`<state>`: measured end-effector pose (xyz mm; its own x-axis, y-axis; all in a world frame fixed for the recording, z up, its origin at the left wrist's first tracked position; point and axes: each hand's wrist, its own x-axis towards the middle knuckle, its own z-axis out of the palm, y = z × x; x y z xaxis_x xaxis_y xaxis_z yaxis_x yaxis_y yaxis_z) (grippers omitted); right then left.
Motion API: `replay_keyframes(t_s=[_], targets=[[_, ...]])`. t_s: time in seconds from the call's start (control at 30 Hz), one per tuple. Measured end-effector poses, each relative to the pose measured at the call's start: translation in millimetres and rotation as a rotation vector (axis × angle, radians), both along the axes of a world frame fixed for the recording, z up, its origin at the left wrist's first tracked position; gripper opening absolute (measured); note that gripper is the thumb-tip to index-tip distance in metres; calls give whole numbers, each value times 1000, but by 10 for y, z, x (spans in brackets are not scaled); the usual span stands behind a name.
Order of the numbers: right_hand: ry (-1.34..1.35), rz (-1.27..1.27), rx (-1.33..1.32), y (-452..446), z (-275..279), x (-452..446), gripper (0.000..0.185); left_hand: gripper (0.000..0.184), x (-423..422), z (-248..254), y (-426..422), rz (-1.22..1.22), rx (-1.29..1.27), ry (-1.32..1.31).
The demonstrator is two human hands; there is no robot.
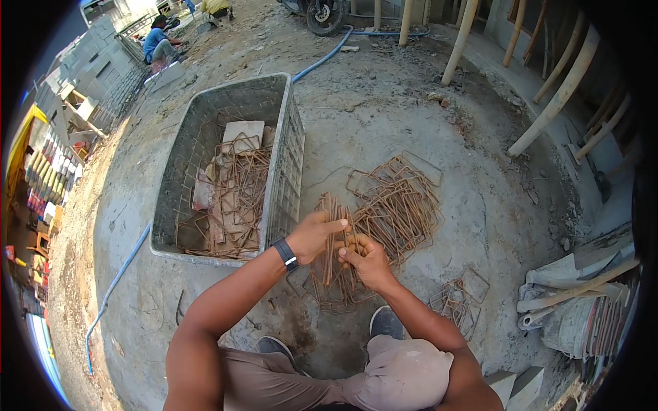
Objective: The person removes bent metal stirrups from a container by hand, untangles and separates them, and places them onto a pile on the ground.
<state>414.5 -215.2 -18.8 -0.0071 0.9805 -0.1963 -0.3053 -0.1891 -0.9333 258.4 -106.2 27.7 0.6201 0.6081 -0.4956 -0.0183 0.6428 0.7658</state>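
My left hand (pixel 315 236), with a dark watch on the wrist, is closed round a bundle of rusty rebar stirrups (pixel 330 207). Close beside it, my right hand (pixel 367 260) pinches bent wire at the bundle's right edge. Both hands are in front of my knees, above the concrete. A large heap of square rebar stirrups (pixel 404 205) lies just beyond my right hand. More of them lie on the floor under my hands, partly hidden by the bundle.
A grey plastic crate (pixel 293 147) at left holds stirrups and flat pieces. A smaller stirrup pile (pixel 458 301) lies at right. A blue hose (pixel 118 288) crosses the ground. Stacked buckets (pixel 582 322) stand right, wooden poles (pixel 558 96) beyond. A person in blue (pixel 159 44) crouches far left.
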Motion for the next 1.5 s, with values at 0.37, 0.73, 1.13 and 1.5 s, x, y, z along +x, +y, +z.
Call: replay_keyframes(t_s=[0.37,0.73,1.13,1.5], targets=[[227,-136,-86,-149,-251,101,33,42,80,-235,-242,80,-2,-91],[264,-137,-113,-144,-448,166,42,56,199,-186,-264,-1,-108,-153],[216,-312,-29,-124,-238,480,26,39,-75,-289,-6,-57,-84,-165],[255,-573,1,-64,-265,684,16,36,-273,-500,-116,-122,-117,-53]])
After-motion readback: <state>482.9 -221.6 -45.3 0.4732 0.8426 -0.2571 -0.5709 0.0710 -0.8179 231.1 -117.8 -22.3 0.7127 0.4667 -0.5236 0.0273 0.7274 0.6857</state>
